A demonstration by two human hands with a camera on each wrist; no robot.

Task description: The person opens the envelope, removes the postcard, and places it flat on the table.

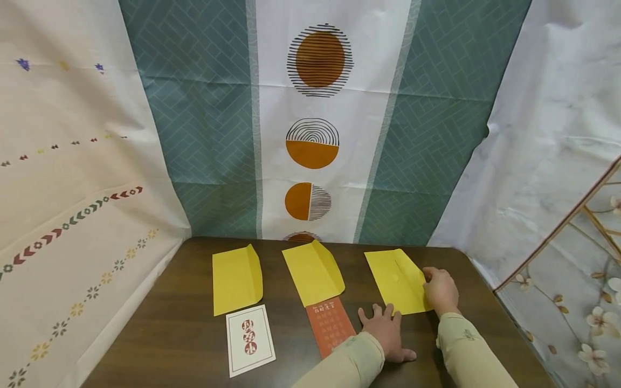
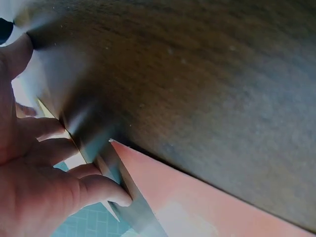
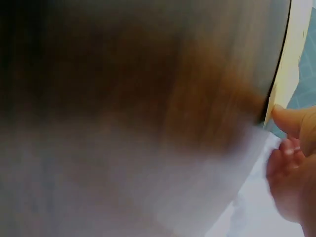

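My left hand (image 1: pixel 385 331) rests on the table with its fingers spread, between the red card (image 1: pixel 330 323) and the right yellow envelope (image 1: pixel 395 283). Its fingertips lie near that envelope's lower left edge. My right hand (image 1: pixel 441 291) is at the envelope's right side, fingers loosely bent. In the right wrist view the thumb (image 3: pixel 286 118) touches the yellow edge, while the other fingers sit apart from it. The red card lies just below the middle yellow envelope (image 1: pixel 310 272); my left sleeve hides its lower corner.
At the left lies another yellow envelope (image 1: pixel 235 280), with a white card (image 1: pixel 249 339) bearing red round characters below it. Everything lies on a dark wooden table (image 1: pixel 165 312). Patterned cloths (image 1: pixel 208 134) hang behind and at both sides.
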